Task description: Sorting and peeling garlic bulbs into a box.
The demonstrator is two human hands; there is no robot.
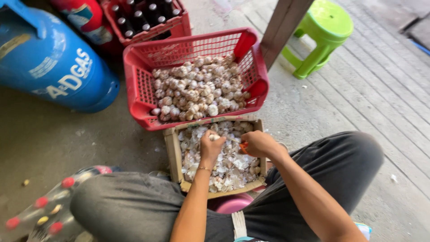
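Open floor rightward; red basket, gas cylinder, green stool ahead.

Over a cardboard box of papery garlic skins, the left hand pinches a garlic bulb while the right hand has its grip closed on a small orange-handled knife. Touching the box's far edge, a red plastic basket holds whole garlic. A blue gas cylinder lies on the floor, left; a green stool stands far right.

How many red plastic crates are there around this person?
2. One red crate, full of garlic bulbs, sits just beyond the cardboard box; another red crate holding dark bottles is behind it, partly cut off.
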